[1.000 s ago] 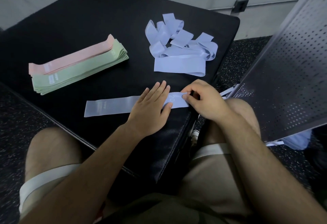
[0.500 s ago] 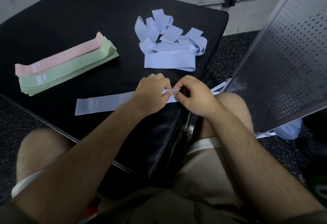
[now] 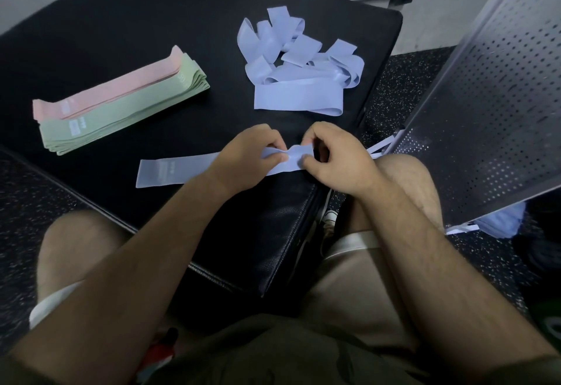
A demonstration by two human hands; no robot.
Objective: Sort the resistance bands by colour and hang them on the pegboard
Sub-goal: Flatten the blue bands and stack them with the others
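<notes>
- On the near right corner of the black padded bench (image 3: 121, 20), seen from the head camera, a pale blue band (image 3: 170, 172) lies flat along its left part. It has a faint printed label near the left end. Its right part is lifted and bunched between the two hands.
- The left hand (image 3: 246, 156) has its fingers curled, and thumb and fingertips pinch the band just left of the bunch.
- The right hand (image 3: 337, 160) pinches the band's right end between its thumb and curled fingers. The two hands are close together, their thumb tips nearly meeting on the blue strip.
- Farther back on the bench, beyond the hands, lies a loose heap of blue bands (image 3: 299, 99). One flat loop forms its front edge, with several folded and twisted loops behind it.
- To the left, well apart from the heap, sits a green stack (image 3: 121, 117) of bands, neatly squared. A pink stack (image 3: 121, 90) lies on its far side, and the two touch along their long edges. Small white labels show near their left ends.
- At the right, a grey pegboard (image 3: 485, 111) stands tilted, with its perforated face turned toward the bench. Something pale blue shows beneath its lower right edge, but I cannot tell what it is.
- A dark speckled floor (image 3: 409, 81) shows between the bench and the pegboard.
- The person's bare knees and beige shorts (image 3: 364, 293) sit on either side of the bench corner.
</notes>
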